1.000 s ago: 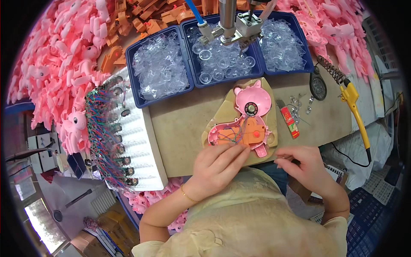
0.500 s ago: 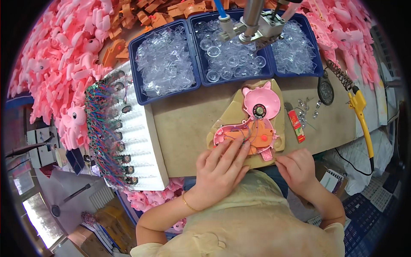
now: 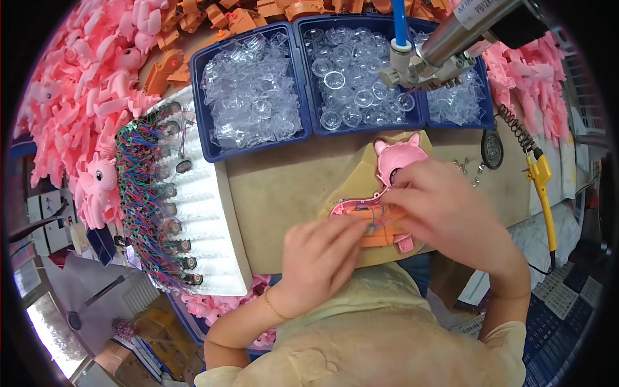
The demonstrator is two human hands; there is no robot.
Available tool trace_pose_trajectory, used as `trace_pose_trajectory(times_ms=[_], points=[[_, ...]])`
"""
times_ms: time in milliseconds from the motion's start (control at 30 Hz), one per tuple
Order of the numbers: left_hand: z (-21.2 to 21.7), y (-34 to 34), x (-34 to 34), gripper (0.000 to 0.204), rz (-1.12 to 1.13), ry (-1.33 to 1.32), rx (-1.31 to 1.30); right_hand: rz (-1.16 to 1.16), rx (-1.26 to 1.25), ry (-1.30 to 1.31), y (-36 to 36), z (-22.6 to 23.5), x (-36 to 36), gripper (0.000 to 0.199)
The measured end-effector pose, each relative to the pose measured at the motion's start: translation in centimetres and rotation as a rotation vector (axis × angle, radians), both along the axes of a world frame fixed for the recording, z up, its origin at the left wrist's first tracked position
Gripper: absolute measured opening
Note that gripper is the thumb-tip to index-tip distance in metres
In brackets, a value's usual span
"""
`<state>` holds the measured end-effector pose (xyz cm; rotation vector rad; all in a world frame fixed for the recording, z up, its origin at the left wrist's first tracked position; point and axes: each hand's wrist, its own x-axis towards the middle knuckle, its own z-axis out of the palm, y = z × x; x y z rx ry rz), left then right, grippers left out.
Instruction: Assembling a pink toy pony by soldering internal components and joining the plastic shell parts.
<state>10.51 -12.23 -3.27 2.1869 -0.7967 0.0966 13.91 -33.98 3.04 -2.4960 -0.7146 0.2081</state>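
Head view: left fisheye of a pair worn on the head, set above the wearer's side of the pink toy shell (image 3: 400, 155), facing steeply down, upright. Near range: wearer's shirt (image 3: 374, 338) fills the frame below the shell. Wide field takes in the white tray (image 3: 227, 222) left of the shell, yellow-handled tool (image 3: 543, 187) right, middle blue bin (image 3: 371, 129) beyond. Edges bend rimward.

Tan tabletop (image 3: 277, 193) under blue bins (image 3: 255, 149), a white tray (image 3: 216, 222) (at left) and a yellowish fixture (image 3: 354, 178)
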Motion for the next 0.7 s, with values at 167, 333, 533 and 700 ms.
trace_pose_trajectory(times_ms=[167, 333, 533, 700], points=[[2.0, 0.7, 2.4, 0.023, 0.242, 0.482, -0.178, 0.283, -0.093, 0.096, -0.1, -2.2, 2.2, 0.025], [2.6, 0.1, 6.7, 0.02, -0.096, 0.489, 0.084, 0.285, -0.149, -0.158, 0.4, -3.3, 1.0, 0.027], [1.1, -0.8, 9.7, 0.014, -0.418, 0.624, 0.032, 0.051, 0.036, -0.148, 0.1, -4.9, 0.4, 0.029], [0.2, -1.0, 9.5, 0.011, -0.409, 0.48, -0.028, 0.042, 0.093, -0.133, -0.1, -4.7, 0.9, 0.023]])
